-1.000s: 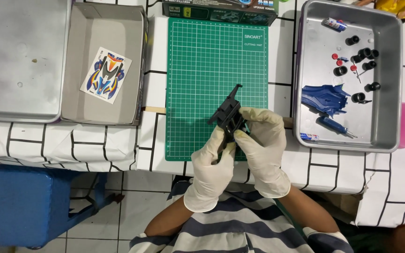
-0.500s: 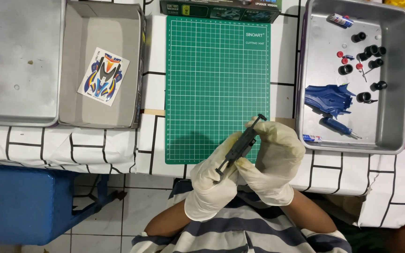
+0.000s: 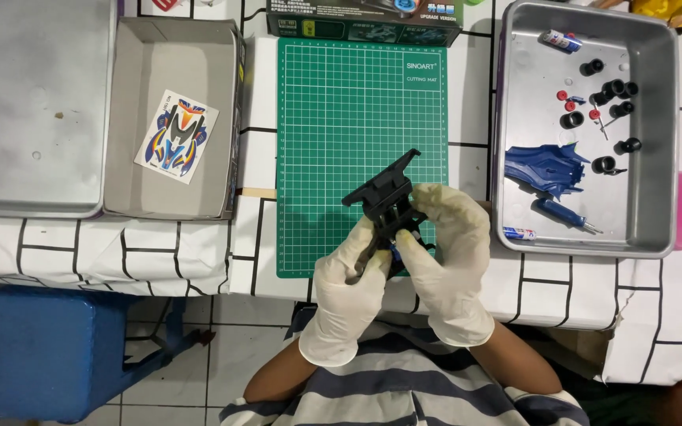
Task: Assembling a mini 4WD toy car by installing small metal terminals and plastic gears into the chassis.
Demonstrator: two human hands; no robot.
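Seen from overhead, a person in cream latex gloves holds a black toy car chassis (image 3: 388, 207) above the near edge of a green cutting mat (image 3: 361, 118) on a worktop (image 3: 199, 252) covered in white cloth with a black line pattern. Left hand (image 3: 349, 288) grips the chassis from below, its fingers (image 3: 365, 244) wrapped around the lower end, while right hand (image 3: 447, 252) closes its fingers (image 3: 428, 197) on the side of the same part, so both hands are shut on it. The chassis tilts, its wider end pointing up and away from the person. At the right sits a metal tray (image 3: 657, 229) holding a blue car body shell (image 3: 545, 168), several black wheels (image 3: 613, 95), small red parts (image 3: 570, 102) and a blue screwdriver (image 3: 562, 214). To the left of the mat, an open grey cardboard box (image 3: 167, 71) contains a colourful sticker sheet (image 3: 177, 136), and a second metal tray (image 3: 33, 102) lies beside it. A dark product box (image 3: 363, 17) rests at the mat's far edge. A blue stool (image 3: 41, 355) stands on the tiled floor below, and the person wears a striped shirt (image 3: 404, 386).
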